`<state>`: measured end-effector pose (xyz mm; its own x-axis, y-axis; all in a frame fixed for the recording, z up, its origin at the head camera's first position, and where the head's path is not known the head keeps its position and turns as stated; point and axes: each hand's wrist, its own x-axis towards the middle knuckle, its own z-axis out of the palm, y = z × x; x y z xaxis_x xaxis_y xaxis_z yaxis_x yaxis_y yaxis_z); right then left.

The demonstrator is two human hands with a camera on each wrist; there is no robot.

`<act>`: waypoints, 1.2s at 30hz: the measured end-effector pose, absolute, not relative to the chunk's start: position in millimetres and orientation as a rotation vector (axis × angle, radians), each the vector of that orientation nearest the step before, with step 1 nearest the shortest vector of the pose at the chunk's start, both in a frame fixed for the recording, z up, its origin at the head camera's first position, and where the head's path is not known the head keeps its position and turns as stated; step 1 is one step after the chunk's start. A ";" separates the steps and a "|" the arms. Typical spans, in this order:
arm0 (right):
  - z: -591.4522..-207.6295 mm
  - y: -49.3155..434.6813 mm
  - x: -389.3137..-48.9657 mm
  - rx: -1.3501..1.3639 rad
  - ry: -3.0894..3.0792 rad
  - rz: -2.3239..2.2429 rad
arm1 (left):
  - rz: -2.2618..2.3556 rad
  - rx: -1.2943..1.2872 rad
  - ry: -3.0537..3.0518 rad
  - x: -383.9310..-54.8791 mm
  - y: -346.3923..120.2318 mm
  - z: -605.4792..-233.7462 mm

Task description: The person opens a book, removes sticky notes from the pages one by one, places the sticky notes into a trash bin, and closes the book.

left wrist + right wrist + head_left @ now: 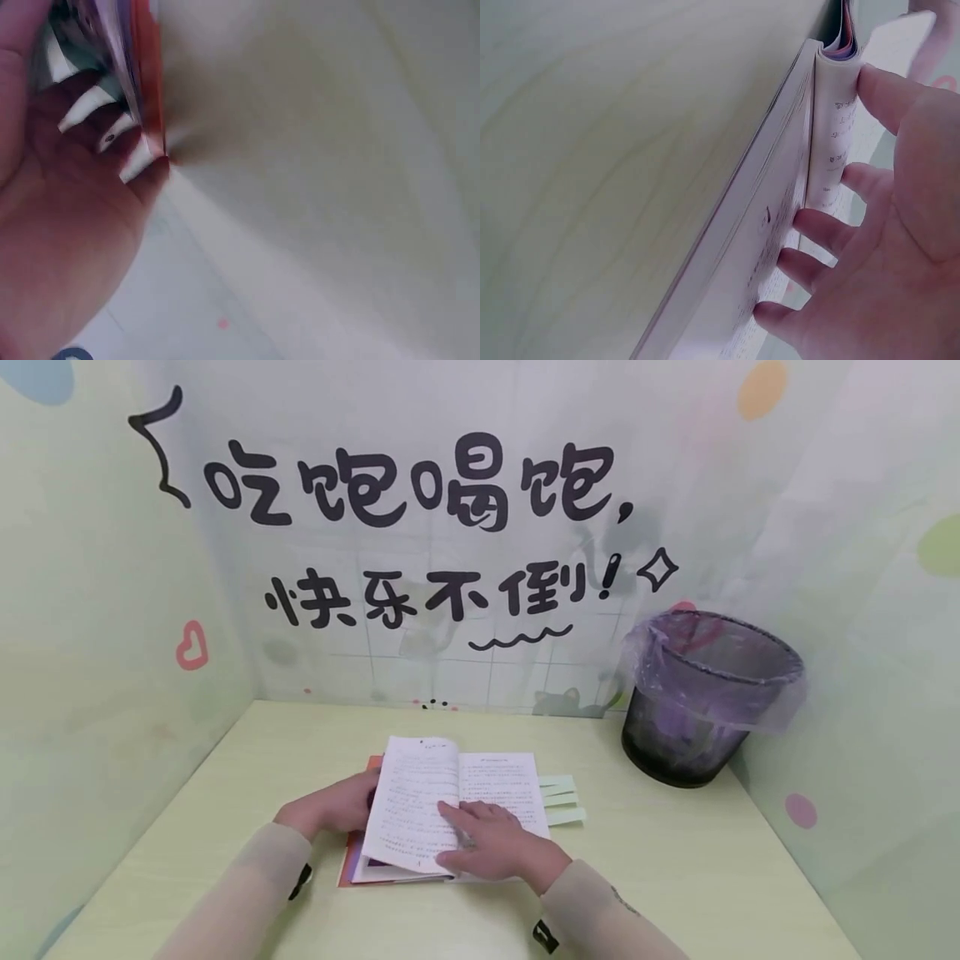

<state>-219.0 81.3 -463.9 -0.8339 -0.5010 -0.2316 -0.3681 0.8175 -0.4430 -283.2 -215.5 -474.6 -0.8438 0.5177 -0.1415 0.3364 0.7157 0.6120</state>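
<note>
Your book lies open on the table, left-hand pages partly raised. Your left hand is at the book's left edge, fingers bent against the cover; whether it grips, I cannot tell. Your right hand rests loosely spread across the book's middle, gripping nothing. Tabs jut from the book's right edge.

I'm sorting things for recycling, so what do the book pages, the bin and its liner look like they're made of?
The book pages look like matte paper: thin, bending and printed. The bin is dark and partly see-through, perhaps metal mesh or tinted plastic; I can't tell which. The liner is probably glossy plastic film, being sheer, purple and wrinkled.
</note>
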 end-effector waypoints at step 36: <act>-462.0 93.6 -221.1 -0.648 2.635 -0.478 | 0.540 0.488 2.658 -266.8 -160.1 -458.6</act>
